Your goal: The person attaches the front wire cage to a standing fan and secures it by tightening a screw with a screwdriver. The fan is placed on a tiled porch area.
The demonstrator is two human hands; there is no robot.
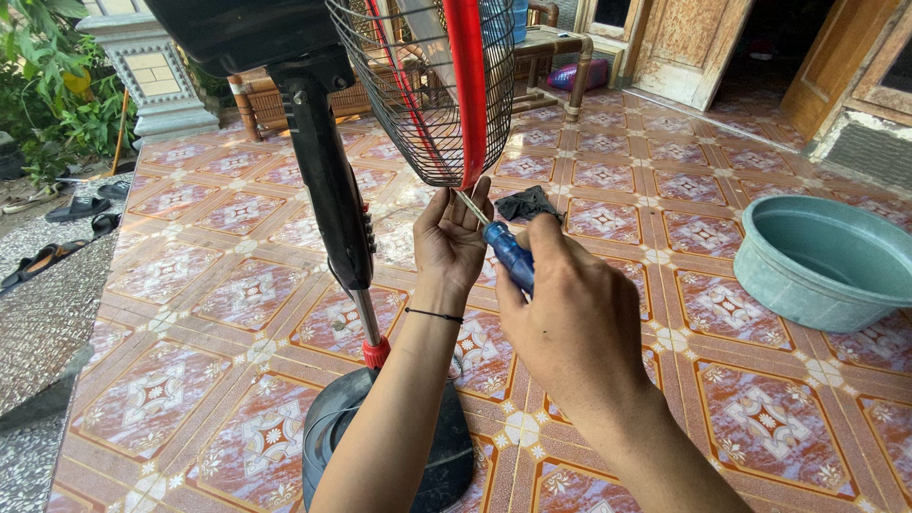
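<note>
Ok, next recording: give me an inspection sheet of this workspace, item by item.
Surface: patterned tiled floor, red and cream, outdoors on a porch.
Job's things: standing fan with black wire grille and red rim band; black pole on round base; blue-handled screwdriver, tip at the grille's lower edge.
Clutter: teal basin; dark crumpled cloth; sandals at the floor's edge.
Hands: left hand at the bottom of the grille; right hand wrapped round the screwdriver.
Cables: nothing seen.
Surroundings: wooden doors, bamboo bench, plants, pillar base.
</note>
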